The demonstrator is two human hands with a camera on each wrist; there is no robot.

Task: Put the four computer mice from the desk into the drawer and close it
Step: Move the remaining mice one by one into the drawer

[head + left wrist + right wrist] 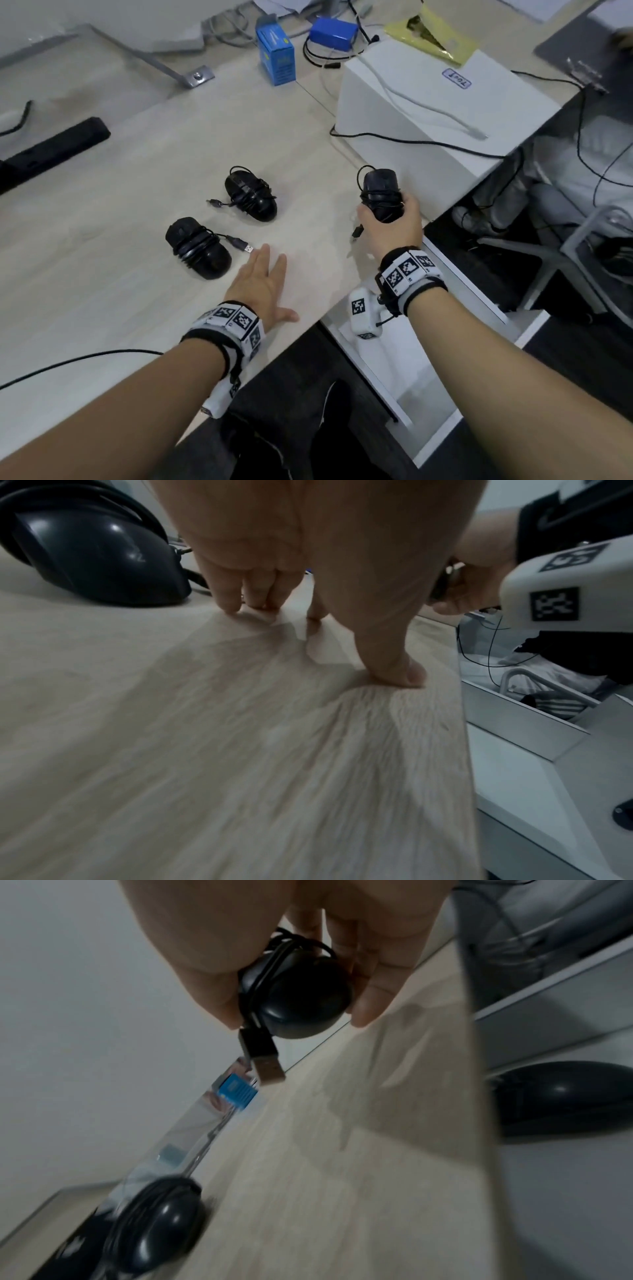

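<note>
At bench right edge, I see right hand (390, 226) grip curled round cord-wrapped mouse (381, 195); dangling plug (265, 1066) may snag drawer (404, 363) rim. Left hand (260, 287) spread flat on bench (120, 212). Two mice (198, 247) wait left; one lies in drawer.

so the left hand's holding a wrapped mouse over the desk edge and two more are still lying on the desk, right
Wrong hand: the right hand holds the wrapped mouse, as the head view shows. The left hand lies flat on the desk. Two mice do lie there.
</note>
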